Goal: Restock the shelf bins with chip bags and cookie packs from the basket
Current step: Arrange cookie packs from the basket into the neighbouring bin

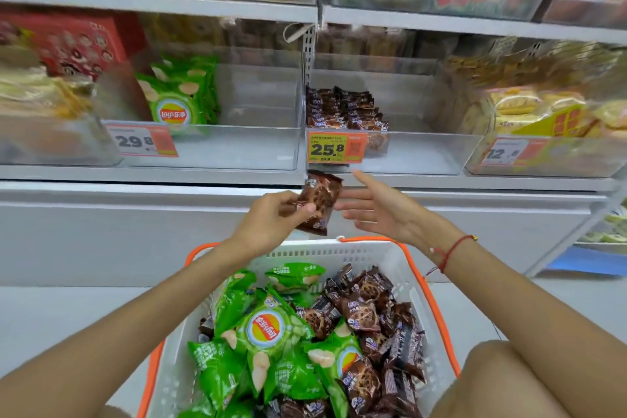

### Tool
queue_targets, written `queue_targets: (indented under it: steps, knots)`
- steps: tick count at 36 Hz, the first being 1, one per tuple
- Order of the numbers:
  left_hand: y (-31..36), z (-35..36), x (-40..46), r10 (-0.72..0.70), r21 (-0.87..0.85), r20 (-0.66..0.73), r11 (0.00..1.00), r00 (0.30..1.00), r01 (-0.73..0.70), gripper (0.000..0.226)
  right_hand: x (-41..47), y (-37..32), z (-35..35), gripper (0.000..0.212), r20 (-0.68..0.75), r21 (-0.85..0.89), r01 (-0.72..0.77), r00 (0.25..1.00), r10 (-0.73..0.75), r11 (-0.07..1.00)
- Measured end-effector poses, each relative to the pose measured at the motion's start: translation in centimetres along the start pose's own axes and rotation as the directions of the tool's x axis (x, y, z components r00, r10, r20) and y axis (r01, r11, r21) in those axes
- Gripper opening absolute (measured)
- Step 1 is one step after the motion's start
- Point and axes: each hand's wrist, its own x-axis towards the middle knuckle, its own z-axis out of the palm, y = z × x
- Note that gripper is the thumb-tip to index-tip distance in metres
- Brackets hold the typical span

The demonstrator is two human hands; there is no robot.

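My left hand (pixel 271 219) pinches a brown cookie pack (pixel 320 200) and holds it up in front of the shelf edge. Just right of the pack, my right hand (pixel 376 207) is open with its fingers spread, touching or almost touching the pack's side. Below both hands sits a white basket (pixel 339 253) with orange handles, holding several green chip bags (pixel 268 332) and brown cookie packs (pixel 369 316). On the shelf, a clear bin (pixel 237 149) holds green chip bags (pixel 179 95) at its left. The neighbouring clear bin (pixel 424 153) holds stacked cookie packs (pixel 342 108) at its left.
Price tags reading 29.8 (pixel 142 141) and 25.8 (pixel 336 148) hang on the two bins' fronts. Bins of yellow snacks (pixel 543 112) stand to the right, pale packs and a red box (pixel 71 41) to the left. An upper shelf (pixel 163 2) overhangs. My knee (pixel 502 383) is at lower right.
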Motion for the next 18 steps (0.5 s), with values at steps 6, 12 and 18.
queue_targets:
  steps: [6,12,18]
  knots:
    - [0.4,0.3,-0.5,-0.094,-0.248,0.214,0.957,0.972,0.148,0.027,-0.3,0.4,0.5,0.036,-0.036,-0.207,0.126,0.990,-0.136,0.970]
    - [0.4,0.7,-0.7,-0.111,-0.178,0.281,0.970,0.953,0.165,0.033,-0.3,0.7,1.3,0.032,0.021,-0.290,0.178,0.983,-0.180,0.940]
    - [0.1,0.8,1.0,-0.144,-0.410,-0.003,0.903,0.990,0.131,0.034,0.3,0.1,0.3,0.023,-0.066,-0.354,0.224,0.963,-0.263,0.908]
